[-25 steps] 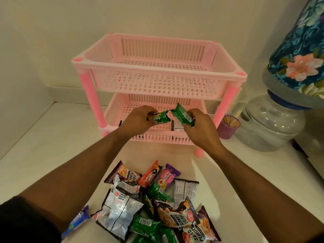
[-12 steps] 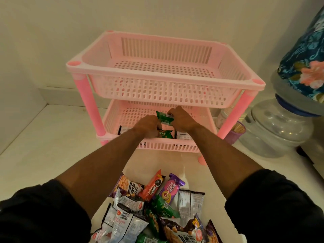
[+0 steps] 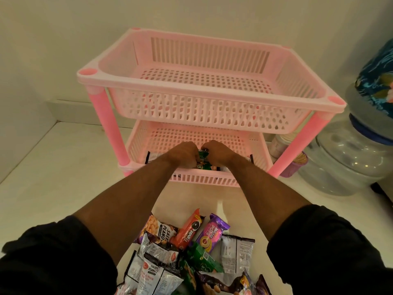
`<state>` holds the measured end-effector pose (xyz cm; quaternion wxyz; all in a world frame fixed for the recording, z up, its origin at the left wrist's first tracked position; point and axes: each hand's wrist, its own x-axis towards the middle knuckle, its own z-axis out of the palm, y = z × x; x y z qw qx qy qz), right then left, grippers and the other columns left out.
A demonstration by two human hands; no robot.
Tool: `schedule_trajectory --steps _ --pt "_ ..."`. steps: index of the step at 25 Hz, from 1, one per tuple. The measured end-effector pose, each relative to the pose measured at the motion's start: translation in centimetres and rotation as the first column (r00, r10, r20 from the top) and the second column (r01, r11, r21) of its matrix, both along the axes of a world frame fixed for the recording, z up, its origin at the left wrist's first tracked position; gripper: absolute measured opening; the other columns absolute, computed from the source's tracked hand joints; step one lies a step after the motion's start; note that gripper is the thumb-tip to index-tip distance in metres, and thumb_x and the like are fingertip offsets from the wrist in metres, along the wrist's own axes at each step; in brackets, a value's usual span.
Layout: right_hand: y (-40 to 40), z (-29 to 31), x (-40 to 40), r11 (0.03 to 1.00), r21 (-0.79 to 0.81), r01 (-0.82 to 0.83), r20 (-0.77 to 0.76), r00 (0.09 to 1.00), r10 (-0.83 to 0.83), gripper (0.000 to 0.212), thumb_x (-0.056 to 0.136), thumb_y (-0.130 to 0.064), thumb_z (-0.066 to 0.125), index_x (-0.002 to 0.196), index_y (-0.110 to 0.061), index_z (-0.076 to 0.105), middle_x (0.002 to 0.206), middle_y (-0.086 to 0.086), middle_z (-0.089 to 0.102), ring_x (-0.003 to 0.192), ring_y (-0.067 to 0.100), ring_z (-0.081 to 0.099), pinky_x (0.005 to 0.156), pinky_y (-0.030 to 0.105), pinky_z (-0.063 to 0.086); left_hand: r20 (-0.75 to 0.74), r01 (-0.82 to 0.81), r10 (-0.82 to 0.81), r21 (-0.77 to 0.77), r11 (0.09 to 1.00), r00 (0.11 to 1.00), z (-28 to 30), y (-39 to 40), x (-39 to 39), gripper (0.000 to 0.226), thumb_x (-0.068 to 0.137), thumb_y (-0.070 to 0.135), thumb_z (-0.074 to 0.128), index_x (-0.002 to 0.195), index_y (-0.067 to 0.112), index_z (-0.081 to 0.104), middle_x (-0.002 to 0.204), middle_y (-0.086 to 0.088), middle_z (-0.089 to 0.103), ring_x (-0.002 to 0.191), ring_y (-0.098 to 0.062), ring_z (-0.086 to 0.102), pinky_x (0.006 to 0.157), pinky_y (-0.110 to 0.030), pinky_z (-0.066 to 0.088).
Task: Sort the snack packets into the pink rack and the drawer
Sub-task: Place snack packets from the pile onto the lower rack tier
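A two-tier pink rack (image 3: 210, 116) stands against the wall; its top basket holds nothing. Both hands reach into the lower basket (image 3: 212, 179). My left hand (image 3: 183, 153) and my right hand (image 3: 219, 153) sit side by side, fingers closed around green snack packets (image 3: 203, 161) pressed near the basket's front. Other packets lie in that basket, mostly hidden behind my arms. A heap of snack packets (image 3: 191, 252) lies on the white counter near me, with an orange packet (image 3: 190, 228) and a purple one (image 3: 212, 233) on top. No drawer shows.
A clear water dispenser (image 3: 348, 158) under a floral cover (image 3: 376, 81) stands at the right. A small purple cup (image 3: 294, 166) and a white jar (image 3: 277, 145) sit behind the rack's right leg. The white counter (image 3: 53, 177) meets walls at left and back.
Both hands carried the green packets forward and down from in front of the rack into the lower basket. My head moved closer, so the rack looks larger.
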<state>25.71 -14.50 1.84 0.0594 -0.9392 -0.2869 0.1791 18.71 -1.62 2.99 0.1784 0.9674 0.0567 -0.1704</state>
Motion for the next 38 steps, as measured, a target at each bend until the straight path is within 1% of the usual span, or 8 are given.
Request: schedule_trajectory --steps 8,12,15,19,25,31,34,38 --pt "-0.4 -0.3 0.3 0.999 0.041 0.018 -0.017 1.000 -0.018 0.054 0.087 -0.002 0.062 0.137 -0.018 0.051 0.137 0.007 0.056 0.117 0.029 0.056 0.099 0.046 0.048 -0.009 -0.047 0.047 -0.027 0.999 0.999 0.8 -0.2 -0.1 0.030 0.081 0.014 0.075 0.110 0.009 0.072 0.099 -0.005 0.070 0.074 -0.014 0.060 0.070 -0.026 0.051" --pt "-0.8 -0.5 0.1 1.000 0.026 -0.003 0.016 1.000 0.003 0.045 0.086 -0.001 0.061 0.127 -0.020 0.057 0.127 0.008 0.062 0.108 0.029 0.058 0.096 0.048 0.049 0.077 -0.049 0.050 -0.017 0.999 0.996 1.8 -0.2 -0.6 0.033 0.074 0.020 0.083 0.104 0.010 0.072 0.098 -0.004 0.069 0.081 -0.018 0.064 0.077 -0.030 0.057" --pt "-0.9 0.0 -0.4 1.000 0.024 0.016 0.003 1.000 -0.016 0.060 0.087 0.001 0.057 0.142 -0.021 0.048 0.142 0.008 0.054 0.122 0.030 0.053 0.102 0.049 0.045 0.176 -0.118 0.119 -0.019 0.993 0.977 2.5 0.0 -1.4 0.033 0.077 0.022 0.080 0.107 0.016 0.069 0.109 -0.002 0.066 0.093 -0.018 0.062 0.085 -0.032 0.054" --pt "-1.5 1.1 -1.1 0.997 0.059 0.054 -0.018 0.998 -0.053 0.069 0.091 -0.001 0.050 0.153 -0.025 0.033 0.158 0.003 0.037 0.139 0.028 0.040 0.111 0.049 0.037 0.378 -0.300 0.346 -0.177 0.937 0.859 3.8 0.3 -4.1 0.037 0.087 0.020 0.069 0.123 0.024 0.059 0.116 0.004 0.064 0.105 -0.018 0.059 0.093 -0.038 0.051" --pt "-4.6 3.7 -5.1 0.945 0.326 0.017 0.155 0.985 -0.072 0.043 0.097 -0.007 0.053 0.138 -0.020 0.053 0.135 0.004 0.055 0.121 0.021 0.054 0.101 0.037 0.045 0.585 -0.247 0.430 -0.369 0.896 0.688 4.3 -1.0 -10.9 0.024 0.090 0.020 0.065 0.110 0.026 0.054 0.094 0.010 0.059 0.083 -0.011 0.059 0.072 -0.034 0.054" --pt "-8.4 2.8 -13.0 0.873 0.412 -0.261 0.455 0.889 0.051 0.013 0.096 -0.014 0.056 0.106 -0.015 0.064 0.100 0.001 0.062 0.084 0.015 0.057 0.071 0.034 0.052 0.430 -0.129 0.224 -0.239 0.962 0.875 0.7 -5.0 -16.0 0.019 0.092 0.038 0.063 0.103 0.026 0.053 0.082 0.010 0.061 0.073 -0.008 0.060 0.070 -0.032 0.053" --pt "-10.0 0.0 -15.8 0.877 0.289 -0.385 0.311 0.904 0.294 0.010 0.089 -0.012 0.064 0.099 -0.014 0.067 0.095 0.002 0.064 0.080 0.021 0.062 0.066 0.041 0.054 0.126 -0.072 0.073 -0.009 0.997 0.989 -1.9 -5.6 -16.6 0.035 0.089 0.044 0.061 0.115 0.021 0.056 0.110 0.002 0.062 0.097 -0.020 0.062 0.080 -0.033 0.050" --pt "-10.9 -3.5 -17.9 0.841 -0.052 -0.539 0.193 0.820 0.538 0.034 0.073 -0.012 0.072 0.107 -0.015 0.069 0.098 0.007 0.062 0.087 0.030 0.058 0.067 0.042 0.050 -0.059 -0.024 0.032 0.139 0.990 0.998 -2.7 -6.1 -17.5 0.030 0.086 0.034 0.063 0.110 0.015 0.062 0.108 -0.004 0.067 0.094 -0.023 0.065 0.070 -0.029 0.045"
